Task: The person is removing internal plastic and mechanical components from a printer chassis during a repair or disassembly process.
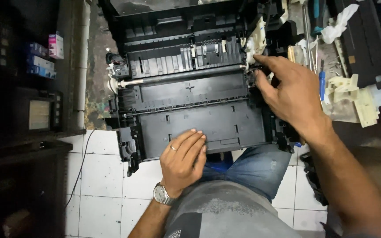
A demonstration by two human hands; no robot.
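Here, a stripped black plastic printer chassis (195,105) rests across the person's knees above a white tiled floor (102,185). Its matte moulded shell is rectangular, with ribbed paper guides along the far edge, a slim metal shaft (177,77) running from the left edge toward the right edge, and flat slotted panels nearer the body. The left hand (182,161), wearing a ring and a metal wristwatch (162,194), lies open and flat on the chassis's near edge, fingers pressed to the panel. The right hand (289,90) curls over the chassis's far right corner, fingertips pinched at a small part beside white plastic gearing (255,42); what it grips is probably a dark clip, though shadow obscures it. Cream plastic components (353,94) and a blue-handled tool (322,83) lie beyond the right edge.
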